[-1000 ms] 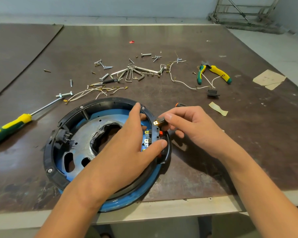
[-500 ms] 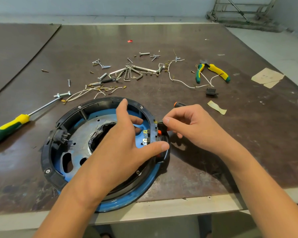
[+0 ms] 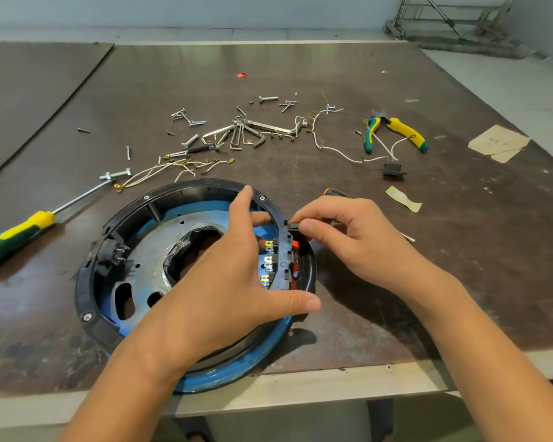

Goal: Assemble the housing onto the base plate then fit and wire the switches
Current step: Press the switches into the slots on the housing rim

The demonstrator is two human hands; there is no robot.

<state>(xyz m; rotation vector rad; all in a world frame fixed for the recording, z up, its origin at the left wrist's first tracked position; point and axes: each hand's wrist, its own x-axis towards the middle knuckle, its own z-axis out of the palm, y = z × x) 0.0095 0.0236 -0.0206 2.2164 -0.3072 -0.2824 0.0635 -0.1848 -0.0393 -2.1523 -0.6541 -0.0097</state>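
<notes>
Both hands work at the right side of the ring assembly, close together but not touching. My left hand point(image 3: 224, 282) lies spread across it, thumb pressing the outer wall and index tip on the far rim. My right hand point(image 3: 348, 237) pinches a small black switch point(image 3: 292, 225) between thumb and forefinger. A second ago I held this switch clear above the rim with its brass tab showing; now it sits against the rim's edge, the tab hidden. My left index, half a second ago inside the ring, now reaches the rim beside a screw.

Black housing point(image 3: 173, 189) sits on the blue base plate point(image 3: 237, 374), near the table's point(image 3: 460, 282) front edge. Fitted switches point(image 3: 296, 247) (orange rockers outward, brass terminals point(image 3: 268, 244) inward) line the right wall just below the pinched one.

Farther left lies a yellow-green screwdriver point(image 3: 16, 232). Beyond the housing are white wires point(image 3: 160, 172), hex keys point(image 3: 237, 135) and scattered bolts. Far right are pliers point(image 3: 396, 130) and a loose switch point(image 3: 393, 169).
</notes>
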